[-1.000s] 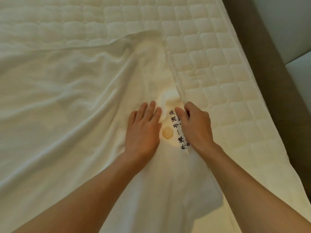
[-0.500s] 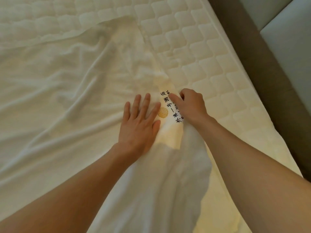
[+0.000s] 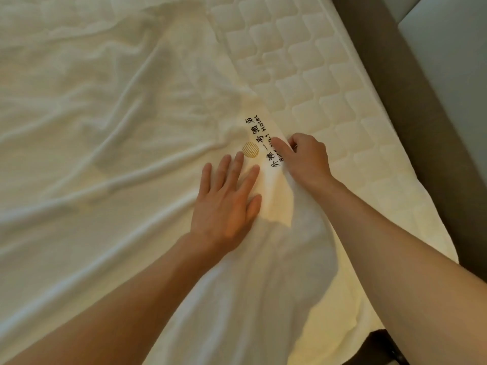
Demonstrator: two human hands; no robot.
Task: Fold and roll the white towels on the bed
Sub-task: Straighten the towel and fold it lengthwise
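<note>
Head camera, looking down: a wrinkled white towel lies spread across a quilted mattress, its right edge running diagonally. The left hand rests flat on the towel, fingers straight and slightly spread, fingertips near a gold striped circle logo. The right hand pinches the towel's edge beside black printed lettering, fingers curled round the fabric. A dark bed frame borders the mattress on the right.

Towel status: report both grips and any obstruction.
Left grip flat, pressing white towel. Right grip pinching its printed edge. Towel spread, wrinkled, not rolled. No obstruction seen.
</note>
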